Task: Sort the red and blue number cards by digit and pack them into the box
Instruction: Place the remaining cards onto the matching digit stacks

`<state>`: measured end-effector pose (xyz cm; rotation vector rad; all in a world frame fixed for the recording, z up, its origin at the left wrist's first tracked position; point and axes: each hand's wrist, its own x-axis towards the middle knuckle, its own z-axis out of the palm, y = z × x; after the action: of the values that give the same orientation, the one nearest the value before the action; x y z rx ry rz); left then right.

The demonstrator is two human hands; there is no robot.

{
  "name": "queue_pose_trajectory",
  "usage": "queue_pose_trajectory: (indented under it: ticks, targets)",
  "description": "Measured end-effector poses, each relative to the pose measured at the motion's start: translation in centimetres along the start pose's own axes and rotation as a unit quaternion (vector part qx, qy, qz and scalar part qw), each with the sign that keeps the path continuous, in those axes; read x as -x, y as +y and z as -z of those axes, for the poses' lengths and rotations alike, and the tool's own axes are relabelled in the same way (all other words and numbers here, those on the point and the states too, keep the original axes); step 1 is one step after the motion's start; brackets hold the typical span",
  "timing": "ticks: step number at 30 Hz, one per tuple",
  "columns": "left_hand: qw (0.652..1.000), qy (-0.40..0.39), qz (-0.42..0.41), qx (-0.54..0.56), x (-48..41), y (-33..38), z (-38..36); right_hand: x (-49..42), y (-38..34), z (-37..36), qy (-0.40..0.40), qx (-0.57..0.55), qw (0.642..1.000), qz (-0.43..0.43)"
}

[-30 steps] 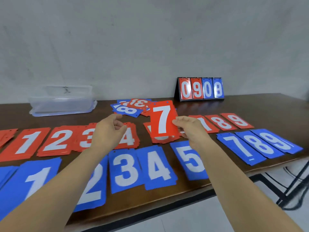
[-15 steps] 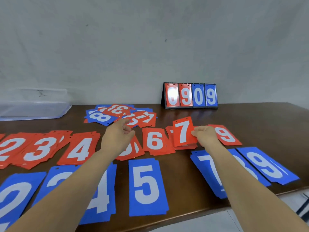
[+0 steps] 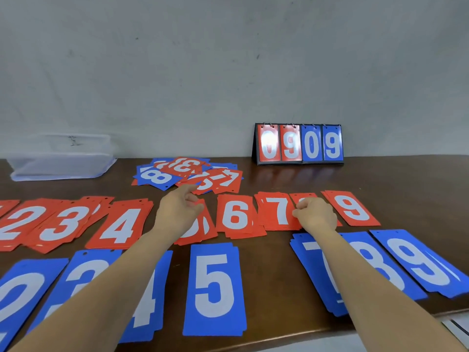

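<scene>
A red 7 card (image 3: 278, 212) lies flat on top of the red 7 pile in the far row. My right hand (image 3: 317, 215) pinches its right edge and covers most of the red 8 pile. Over the red 5 pile hovers my left hand (image 3: 177, 212), fingers loosely curled and holding nothing, close to the unsorted heap of red and blue cards (image 3: 187, 174). Red piles 2, 3, 4 (image 3: 121, 224), 6 (image 3: 236, 214) and 9 (image 3: 352, 208) form the far row. The near row has blue piles, among them 5 (image 3: 214, 288) and 9 (image 3: 418, 262). The clear plastic box (image 3: 61, 163) stands at the back left.
A flip scoreboard (image 3: 299, 144) reading 0909 stands at the back against the grey wall. The dark wooden table (image 3: 266, 250) has a gap in the blue row between 5 and 7. Its front edge runs just below the blue cards.
My right hand carried the red 7 card down and to the right and laid it on the red 7 pile. My left hand stayed near the unsorted heap. The view shifted right.
</scene>
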<state>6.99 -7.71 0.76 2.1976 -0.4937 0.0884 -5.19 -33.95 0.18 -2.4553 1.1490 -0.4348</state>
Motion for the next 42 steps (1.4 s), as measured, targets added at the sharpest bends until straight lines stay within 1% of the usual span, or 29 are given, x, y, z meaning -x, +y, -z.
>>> queue_pose_trajectory:
  ticks: [5, 8, 12, 20, 23, 26, 28, 31, 34, 37, 39, 42]
  targets:
    - [1.0, 0.006, 0.003, 0.009, -0.5, -0.1, 0.2, -0.5, -1.4, -0.2, -0.001, -0.075, 0.997, 0.026]
    - [1.0, 0.008, 0.005, 0.014, -1.5, -0.2, 0.7, -1.1, -3.5, -0.6, -0.016, -0.142, 0.988, 0.053]
    - [1.0, 0.012, 0.003, 0.007, -3.4, -1.1, 2.1, -2.2, -7.2, -1.6, -0.026, -0.179, 0.98, 0.088]
    - [0.999, 0.026, 0.022, -0.022, -9.9, -6.3, 6.1, -5.0, -14.2, -5.5, -0.054, -0.174, 0.975, 0.124]
    - [0.999, 0.023, 0.02, -0.035, -12.3, -8.3, 6.8, -5.8, -15.8, -6.9, -0.063, -0.162, 0.977, 0.123]
    - [0.997, 0.012, 0.012, -0.071, -14.1, -9.6, 6.7, -6.4, -17.4, -8.4, -0.076, -0.146, 0.977, 0.132]
    - [0.996, -0.006, 0.01, -0.093, -15.2, -10.4, 6.3, -6.8, -18.6, -9.6, -0.091, -0.124, 0.977, 0.145]
    - [0.991, -0.048, 0.005, -0.124, -16.6, -10.8, 5.7, -7.4, -20.3, -11.0, -0.108, -0.083, 0.973, 0.187]
    - [0.98, -0.096, -0.008, -0.174, -18.0, -10.4, 4.7, -8.2, -21.6, -12.2, -0.125, -0.027, 0.966, 0.224]
    - [0.953, -0.158, -0.012, -0.257, -19.0, -10.2, 3.4, -8.8, -22.0, -13.0, -0.144, 0.059, 0.958, 0.24]
    - [0.931, -0.208, -0.023, -0.3, -19.0, -10.0, 2.8, -9.3, -21.5, -13.3, -0.16, 0.068, 0.953, 0.247]
    - [0.909, -0.25, -0.052, -0.328, -17.7, -9.3, 2.4, -9.5, -20.6, -13.3, -0.172, 0.051, 0.947, 0.268]
